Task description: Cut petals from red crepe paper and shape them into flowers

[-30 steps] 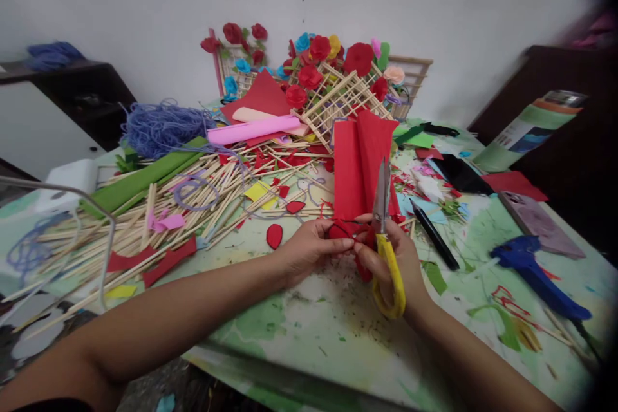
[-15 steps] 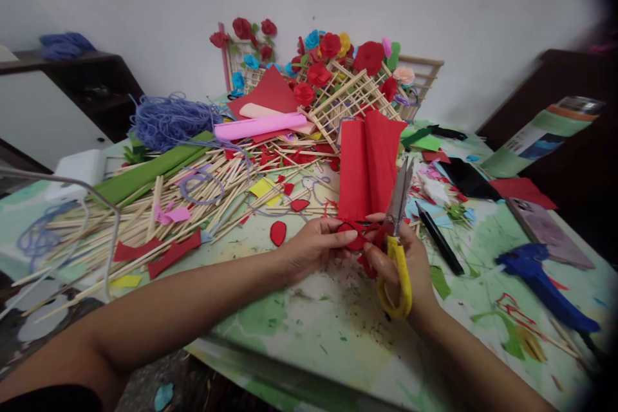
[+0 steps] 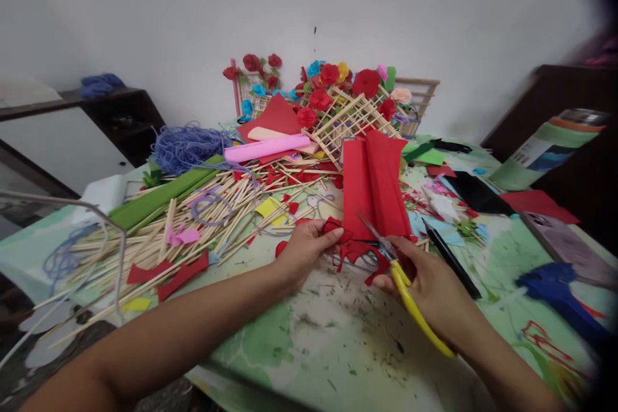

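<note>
My left hand (image 3: 306,250) is closed, pinching a small red crepe paper piece (image 3: 334,225) between thumb and fingers. My right hand (image 3: 429,280) is closed around yellow-handled scissors (image 3: 418,314), whose blades point up and to the left. Ragged red paper scraps (image 3: 357,250) lie between the two hands, below the blades; whether my right fingers also grip them I cannot tell. Just behind the hands stretches a folded red crepe paper sheet (image 3: 357,187). Beside my left wrist a small red petal-shaped piece (image 3: 280,248) is partly covered.
Bamboo sticks (image 3: 232,206) and blue-purple yarn (image 3: 186,148) spread at left. Paper flowers (image 3: 365,83) on stick lattices stand at the back. To the right lie a black marker (image 3: 451,257), a blue glue gun (image 3: 560,299), a phone (image 3: 564,244) and a bottle (image 3: 545,148).
The scissors have swung from upright to tilted left, blades now over the red scraps. My right hand has moved rightward, away from my left. The view has tilted up slightly.
</note>
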The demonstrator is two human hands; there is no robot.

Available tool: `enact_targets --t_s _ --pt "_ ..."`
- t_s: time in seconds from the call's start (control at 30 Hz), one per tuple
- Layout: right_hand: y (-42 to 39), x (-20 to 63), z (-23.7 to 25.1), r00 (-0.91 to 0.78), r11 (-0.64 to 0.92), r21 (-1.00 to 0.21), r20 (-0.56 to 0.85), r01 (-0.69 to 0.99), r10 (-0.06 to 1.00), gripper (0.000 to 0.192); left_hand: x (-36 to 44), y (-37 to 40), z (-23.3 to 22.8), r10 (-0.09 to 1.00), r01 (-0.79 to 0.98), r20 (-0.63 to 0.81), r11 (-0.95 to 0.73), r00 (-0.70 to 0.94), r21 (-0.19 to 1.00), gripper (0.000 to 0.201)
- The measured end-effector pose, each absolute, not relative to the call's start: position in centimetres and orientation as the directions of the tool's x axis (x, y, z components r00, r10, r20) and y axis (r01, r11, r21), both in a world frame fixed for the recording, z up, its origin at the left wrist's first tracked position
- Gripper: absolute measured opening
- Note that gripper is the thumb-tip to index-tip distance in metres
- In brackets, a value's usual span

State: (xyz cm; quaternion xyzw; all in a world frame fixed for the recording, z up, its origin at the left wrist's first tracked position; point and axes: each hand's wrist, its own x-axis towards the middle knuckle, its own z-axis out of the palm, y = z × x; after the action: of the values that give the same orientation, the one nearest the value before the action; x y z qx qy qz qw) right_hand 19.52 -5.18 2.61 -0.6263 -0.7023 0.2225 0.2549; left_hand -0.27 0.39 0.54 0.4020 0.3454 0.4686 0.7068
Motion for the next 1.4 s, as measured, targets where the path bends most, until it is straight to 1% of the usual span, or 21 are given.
enact_targets --t_s 0.07,0.13,0.27,0.43,0.67,0.83,1.1,1.27,1.4 --pt "-5.3 19.6 2.9 -0.119 0.114 -0.554 0.026 0.825 0.993 0.053 -0.4 0.7 0.7 0.952 -0.38 -0.091 0.202 0.292 0.903 0.024" --pt "-5.4 19.3 3.1 -0.145 0.121 -0.532 -0.003 0.838 0.989 0.054 -0.5 0.8 0.8 0.959 -0.374 -0.067 0.17 0.274 0.912 0.025" --pt "-5.7 18.7 3.5 -0.17 0.119 -0.544 -0.045 0.831 0.984 0.054 -0.5 0.9 0.7 0.962 -0.345 -0.046 0.14 0.267 0.928 0.026" --pt "-5.8 18.5 3.5 -0.176 0.099 -0.598 -0.072 0.795 0.982 0.054 -0.5 0.7 0.8 0.961 -0.335 -0.035 0.13 0.276 0.933 0.027" --pt "-5.8 18.5 3.3 -0.18 0.106 -0.612 -0.061 0.783 0.982 0.049 -0.4 0.5 1.0 0.951 -0.399 -0.054 0.18 0.306 0.899 0.024" --pt "-5.9 18.4 3.3 -0.177 0.102 -0.614 -0.063 0.783 0.982 0.05 -0.2 0.4 1.1 0.948 -0.437 -0.064 0.203 0.311 0.876 0.023" --pt "-5.7 18.4 3.3 -0.161 0.087 -0.593 -0.073 0.801 0.984 0.05 -0.2 0.3 1.1 0.943 -0.42 -0.088 0.225 0.32 0.879 0.026" --pt "-5.8 18.6 3.2 -0.154 0.088 -0.578 -0.065 0.811 0.986 0.042 -0.3 0.4 1.2 0.94 -0.409 -0.091 0.228 0.329 0.884 0.027" --pt "-5.9 18.8 3.2 -0.162 0.118 -0.588 -0.021 0.8 0.987 0.041 -0.5 0.6 1.1 0.94 -0.381 -0.066 0.2 0.336 0.903 0.028"
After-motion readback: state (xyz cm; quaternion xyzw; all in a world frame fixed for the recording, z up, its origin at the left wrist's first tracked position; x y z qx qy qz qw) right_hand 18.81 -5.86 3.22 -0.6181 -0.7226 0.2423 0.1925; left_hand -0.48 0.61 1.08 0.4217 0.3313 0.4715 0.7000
